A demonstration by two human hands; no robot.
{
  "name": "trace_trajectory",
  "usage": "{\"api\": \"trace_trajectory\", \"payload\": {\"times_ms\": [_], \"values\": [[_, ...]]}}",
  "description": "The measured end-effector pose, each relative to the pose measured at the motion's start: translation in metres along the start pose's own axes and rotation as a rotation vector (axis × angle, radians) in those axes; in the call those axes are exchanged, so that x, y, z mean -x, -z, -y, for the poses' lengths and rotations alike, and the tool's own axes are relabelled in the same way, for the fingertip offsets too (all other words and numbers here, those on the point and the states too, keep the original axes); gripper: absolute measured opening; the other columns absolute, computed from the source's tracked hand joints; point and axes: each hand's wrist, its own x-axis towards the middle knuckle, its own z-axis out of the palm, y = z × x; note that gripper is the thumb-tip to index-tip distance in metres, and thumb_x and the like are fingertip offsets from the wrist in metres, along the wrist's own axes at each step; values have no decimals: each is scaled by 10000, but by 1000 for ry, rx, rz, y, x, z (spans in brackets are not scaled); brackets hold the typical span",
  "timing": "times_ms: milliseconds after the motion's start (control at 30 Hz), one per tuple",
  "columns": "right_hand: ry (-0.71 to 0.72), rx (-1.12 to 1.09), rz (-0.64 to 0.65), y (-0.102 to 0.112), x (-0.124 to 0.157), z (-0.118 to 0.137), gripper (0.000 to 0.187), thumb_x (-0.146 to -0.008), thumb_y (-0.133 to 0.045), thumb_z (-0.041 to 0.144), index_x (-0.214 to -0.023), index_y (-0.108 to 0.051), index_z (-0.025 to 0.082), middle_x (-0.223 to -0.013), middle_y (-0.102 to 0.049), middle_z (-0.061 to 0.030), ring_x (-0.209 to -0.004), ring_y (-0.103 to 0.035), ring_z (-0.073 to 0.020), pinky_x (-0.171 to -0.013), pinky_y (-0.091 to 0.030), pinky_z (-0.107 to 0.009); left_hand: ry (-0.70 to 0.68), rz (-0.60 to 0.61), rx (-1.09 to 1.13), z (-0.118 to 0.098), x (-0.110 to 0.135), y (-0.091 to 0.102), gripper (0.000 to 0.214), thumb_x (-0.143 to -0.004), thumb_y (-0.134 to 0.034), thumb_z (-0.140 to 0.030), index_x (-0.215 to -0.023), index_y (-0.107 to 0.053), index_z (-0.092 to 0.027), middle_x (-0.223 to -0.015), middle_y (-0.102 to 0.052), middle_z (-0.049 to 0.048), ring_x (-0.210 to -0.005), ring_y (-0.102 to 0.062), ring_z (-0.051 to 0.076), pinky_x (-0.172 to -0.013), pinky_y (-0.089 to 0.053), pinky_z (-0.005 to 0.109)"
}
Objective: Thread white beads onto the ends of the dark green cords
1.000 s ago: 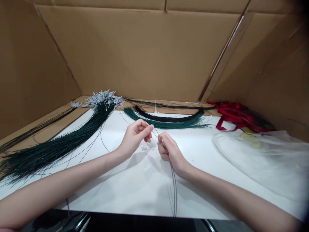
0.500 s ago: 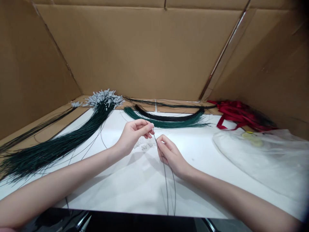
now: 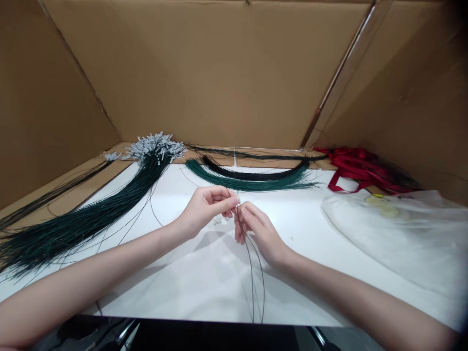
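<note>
Thin dark wires (image 3: 251, 273) hang in two strands from between my hands towards the table's front edge. My left hand (image 3: 215, 202) pinches their upper end between thumb and fingertips, where a tiny white spot shows. Just below and to the right, my right hand (image 3: 258, 229) is closed on the same wires, its fingertips almost against the left ones. Behind the hands, small white pieces (image 3: 218, 221) lie on the white tabletop (image 3: 175, 287), partly covered by the fingers.
At the left lies a thick bundle of dark green wires (image 3: 109, 209) tipped with white beads (image 3: 155, 146). Curved green and black wire bundles (image 3: 252, 184) rest at the back. Red ribbon (image 3: 356, 168) and a clear plastic bag (image 3: 395, 239) are at the right. Cardboard walls (image 3: 219, 73) enclose the table.
My left hand has moved slightly right and down, closing the gap to my right hand. The wires remain held, and the camera view has shifted a little.
</note>
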Motion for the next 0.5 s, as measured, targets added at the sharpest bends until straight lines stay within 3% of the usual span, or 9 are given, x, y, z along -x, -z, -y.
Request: {"api": "trace_trajectory", "payload": {"times_ms": [200, 367, 500], "values": [[105, 61, -165, 11, -3, 6, 211, -963, -574, 413, -957, -629, 209, -841, -610, -7, -720, -589, -141, -638, -489, -278, 105, 145, -60, 9, 12, -11, 210, -838, -734, -313, -769, -689, -120, -712, -685, 38, -633, -633, 104, -614, -506, 195], [174, 170, -201, 11, 0, 6, 124, -893, -692, 307, -840, -763, 220, -921, -675, -56, -907, -637, -202, -756, -509, -328, 120, 182, -153, 15, 21, -18, 233, -863, -695, -294, -714, -668, -116, -673, -671, 43, -629, -624, 112, -577, -467, 187], [200, 209, -192, 11, 1, 2, 100, -864, -723, 285, -806, -791, 241, -858, -668, -49, -870, -654, -212, -791, -520, -370, 143, 178, -125, 19, 22, -20, 213, -851, -697, -281, -720, -686, -113, -665, -663, 42, -628, -614, 111, -602, -477, 202]]}}
